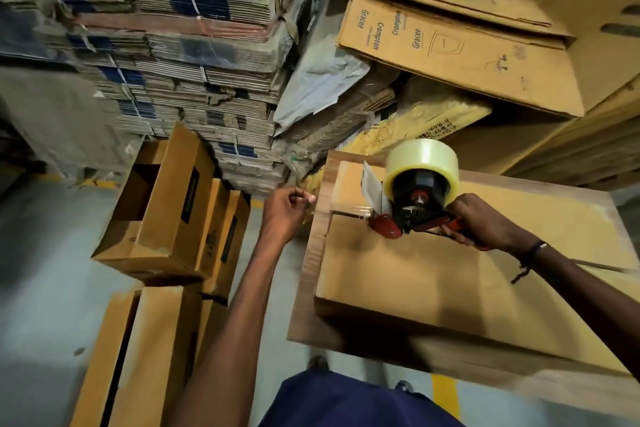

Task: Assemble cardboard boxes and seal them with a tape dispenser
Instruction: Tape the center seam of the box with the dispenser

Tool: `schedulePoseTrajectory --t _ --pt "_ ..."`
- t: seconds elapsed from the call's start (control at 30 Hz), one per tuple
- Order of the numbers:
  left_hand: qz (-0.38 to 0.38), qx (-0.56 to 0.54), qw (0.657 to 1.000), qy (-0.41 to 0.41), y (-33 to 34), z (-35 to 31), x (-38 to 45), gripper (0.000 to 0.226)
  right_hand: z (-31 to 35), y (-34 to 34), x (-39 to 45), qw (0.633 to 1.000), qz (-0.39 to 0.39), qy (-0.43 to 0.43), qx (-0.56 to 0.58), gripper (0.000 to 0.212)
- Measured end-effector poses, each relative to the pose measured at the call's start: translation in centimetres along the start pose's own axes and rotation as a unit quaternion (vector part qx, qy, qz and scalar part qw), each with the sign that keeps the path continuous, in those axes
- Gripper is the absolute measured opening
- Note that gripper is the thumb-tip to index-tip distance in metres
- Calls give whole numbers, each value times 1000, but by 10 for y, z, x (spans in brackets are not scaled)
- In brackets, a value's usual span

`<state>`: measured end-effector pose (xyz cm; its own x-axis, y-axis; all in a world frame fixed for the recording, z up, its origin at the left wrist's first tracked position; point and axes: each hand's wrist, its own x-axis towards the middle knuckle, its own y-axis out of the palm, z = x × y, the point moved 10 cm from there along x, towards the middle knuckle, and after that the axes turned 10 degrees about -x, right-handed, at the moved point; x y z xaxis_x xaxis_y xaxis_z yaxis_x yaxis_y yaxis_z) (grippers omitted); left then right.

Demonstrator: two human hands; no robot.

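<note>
A: Where was the box being sealed?
B: The cardboard box (450, 274) lay flat-topped on a wooden surface (311, 253), right of centre. The right hand (481, 222) was wrapped tight round the handle of the tape dispenser (412, 204), whose red nose touched the box top near its far left corner. A roll of clear tape (420, 163) sat on it.

A: And the other hand?
B: The left hand (287, 206) was off the box's left edge, its fingers pinched on what looked like the free end of the tape strip (311, 210); that part was blurred. The two hands were well apart.

A: What crowded the spot?
B: A tall stack of flattened cartons (173, 45) stood behind on the left, tied in bundles. Several assembled boxes (166, 204) sat on the floor (41, 270) below the left arm, one lying open-sided. Large printed cartons (450, 42) leaned overhead on the right, with a grey plastic sheet (318, 83) wedged between them and the stack. A dark wristband (530, 253) circled the right wrist
</note>
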<state>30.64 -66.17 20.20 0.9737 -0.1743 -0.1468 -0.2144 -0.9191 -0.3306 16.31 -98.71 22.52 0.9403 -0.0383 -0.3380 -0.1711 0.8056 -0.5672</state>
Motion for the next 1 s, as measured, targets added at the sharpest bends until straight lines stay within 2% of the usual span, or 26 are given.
schedulePoseTrajectory --t 0.33,0.6,0.77,1.0 --pt "5 6 1000 7 3 10 9 9 15 7 3 997 0 -59 -56 52" --pt "6 9 1000 -12 14 32 18 7 1 12 22 994 -7 -41 -101 52" --pt "17 -41 997 -62 27 58 14 10 -13 20 25 994 1 -39 -105 47" --pt "56 -132 982 -120 62 74 -3 14 -20 29 27 994 57 -61 -66 56"
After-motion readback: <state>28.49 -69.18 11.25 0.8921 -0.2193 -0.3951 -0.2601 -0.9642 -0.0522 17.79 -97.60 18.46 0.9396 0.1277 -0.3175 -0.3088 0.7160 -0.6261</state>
